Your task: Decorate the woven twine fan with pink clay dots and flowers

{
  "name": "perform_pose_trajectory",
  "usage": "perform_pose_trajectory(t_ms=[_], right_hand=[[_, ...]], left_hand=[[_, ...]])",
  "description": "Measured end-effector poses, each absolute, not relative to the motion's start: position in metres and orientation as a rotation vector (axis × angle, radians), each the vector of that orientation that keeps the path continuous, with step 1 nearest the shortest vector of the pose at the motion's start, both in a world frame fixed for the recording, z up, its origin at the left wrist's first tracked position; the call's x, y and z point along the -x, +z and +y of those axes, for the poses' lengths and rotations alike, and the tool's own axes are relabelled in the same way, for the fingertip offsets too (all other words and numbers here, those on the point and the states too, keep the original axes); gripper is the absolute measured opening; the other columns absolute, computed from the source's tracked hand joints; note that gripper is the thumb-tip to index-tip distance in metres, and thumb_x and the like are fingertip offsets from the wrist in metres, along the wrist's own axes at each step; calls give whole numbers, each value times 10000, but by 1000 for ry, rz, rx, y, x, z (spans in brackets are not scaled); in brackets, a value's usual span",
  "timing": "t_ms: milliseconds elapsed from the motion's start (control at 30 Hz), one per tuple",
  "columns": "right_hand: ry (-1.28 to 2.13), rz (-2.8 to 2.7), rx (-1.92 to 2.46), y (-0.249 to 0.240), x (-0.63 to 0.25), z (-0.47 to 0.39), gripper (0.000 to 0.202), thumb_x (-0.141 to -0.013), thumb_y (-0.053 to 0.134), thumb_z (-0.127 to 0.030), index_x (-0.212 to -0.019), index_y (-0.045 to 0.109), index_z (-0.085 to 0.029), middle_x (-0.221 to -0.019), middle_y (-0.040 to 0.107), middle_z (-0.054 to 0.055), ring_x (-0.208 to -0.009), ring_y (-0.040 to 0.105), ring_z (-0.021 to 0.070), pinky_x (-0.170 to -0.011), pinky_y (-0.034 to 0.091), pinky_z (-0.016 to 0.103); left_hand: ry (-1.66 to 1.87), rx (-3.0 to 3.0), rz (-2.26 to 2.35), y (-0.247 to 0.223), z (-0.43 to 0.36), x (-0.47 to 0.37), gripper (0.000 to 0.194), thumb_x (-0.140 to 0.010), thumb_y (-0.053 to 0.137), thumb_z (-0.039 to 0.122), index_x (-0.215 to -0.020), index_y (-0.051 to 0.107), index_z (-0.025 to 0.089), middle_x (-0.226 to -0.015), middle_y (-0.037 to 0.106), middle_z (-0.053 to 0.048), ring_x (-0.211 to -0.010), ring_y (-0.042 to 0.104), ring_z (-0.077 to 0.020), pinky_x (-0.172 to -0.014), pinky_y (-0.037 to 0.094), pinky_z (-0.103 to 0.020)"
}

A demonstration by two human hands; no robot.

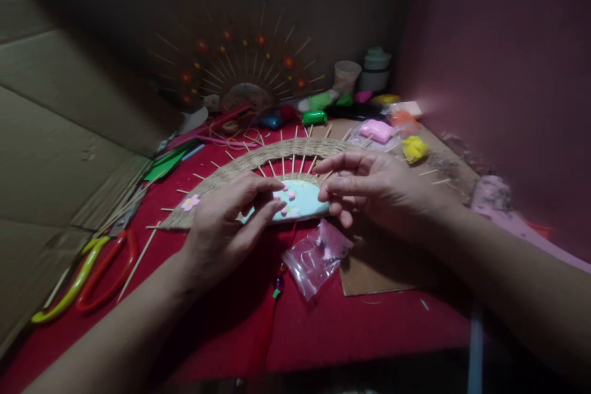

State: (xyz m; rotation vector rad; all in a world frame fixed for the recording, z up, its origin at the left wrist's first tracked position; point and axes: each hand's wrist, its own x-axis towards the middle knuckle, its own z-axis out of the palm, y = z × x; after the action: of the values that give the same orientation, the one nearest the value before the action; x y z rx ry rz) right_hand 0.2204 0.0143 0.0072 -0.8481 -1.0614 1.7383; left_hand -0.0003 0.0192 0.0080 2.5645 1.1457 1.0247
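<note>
A woven straw fan-shaped piece (pixel 258 157) with thin sticks lies on the red cloth. At its base is a light blue half-round panel (pixel 307 200) bearing several small pink clay bits (pixel 291 195). My left hand (pixel 231 212) rests over the panel's left side, thumb and forefinger a little apart beside the pink bits. Over the right end of the panel, my right hand (pixel 369 184) has its fingers bent and thumb drawn in; whatever lies between the fingertips is too small to make out. A pink flower (pixel 190 202) sits on the woven band at left.
Scissors (pixel 108 271) with red and yellow handles lie left. A clear plastic bag (pixel 311 265) is in front of the panel. Pink clay (pixel 376 130) and yellow clay (pixel 414 148) packs lie right, on cardboard (pixel 383 271). Behind stands another flowered fan (pixel 244 74) and a cup (pixel 346 77).
</note>
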Motion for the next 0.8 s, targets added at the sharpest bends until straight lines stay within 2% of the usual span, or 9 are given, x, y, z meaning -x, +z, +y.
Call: perform_pose_trajectory(t_ms=[167, 367, 533, 600, 700, 800], right_hand=[[1832, -1148, 815, 9, -218, 8, 312, -762, 667, -120, -1055, 567, -157, -687, 675, 12, -520, 626, 108, -488, 517, 208], [1852, -1178, 801, 7, -219, 9, 411, -728, 719, -131, -1111, 570, -146, -634, 673, -11, -468, 619, 102, -474, 515, 199], [1931, -1214, 765, 5, -220, 11, 386, -828, 639, -250, -1194, 542, -171, -636, 680, 14, -533, 657, 136, -523, 524, 237], [1927, -1238, 781, 5, -220, 10, 309, -857, 590, -254, -1156, 552, -186, -638, 672, 9, -545, 653, 136, -517, 507, 234], [1789, -1398, 916, 9, -222, 9, 167, -839, 586, -228, -999, 596, -181, -694, 657, 3, -547, 607, 112, -496, 458, 215], [1436, -1919, 983, 16, -224, 6, 169, -776, 646, -195, -942, 625, -168, -841, 649, 29, -722, 595, 139, -638, 475, 264]], left_hand=[[1003, -2506, 1028, 16, 8, -20, 218, -837, 623, 228, -1055, 619, 219, -887, 660, -19, -778, 610, -141, -684, 506, -267], [1062, -2582, 884, 12, 9, -32, 117, -832, 618, 161, -934, 663, 196, -864, 626, -27, -774, 610, -120, -681, 513, -238], [1042, -2339, 874, 14, 7, -31, 124, -828, 618, 134, -914, 682, 197, -880, 653, -32, -832, 628, -136, -737, 523, -264], [1022, -2213, 889, 16, 7, -30, 92, -826, 623, 141, -868, 686, 194, -859, 664, -27, -833, 632, -141, -764, 524, -280], [1009, -2025, 951, 15, 10, -25, 74, -824, 630, 169, -840, 695, 200, -865, 681, -17, -821, 638, -140, -751, 528, -268], [1002, -1749, 1029, 12, 14, -16, 68, -812, 645, 223, -841, 702, 198, -804, 678, -12, -687, 622, -123, -600, 523, -231]])
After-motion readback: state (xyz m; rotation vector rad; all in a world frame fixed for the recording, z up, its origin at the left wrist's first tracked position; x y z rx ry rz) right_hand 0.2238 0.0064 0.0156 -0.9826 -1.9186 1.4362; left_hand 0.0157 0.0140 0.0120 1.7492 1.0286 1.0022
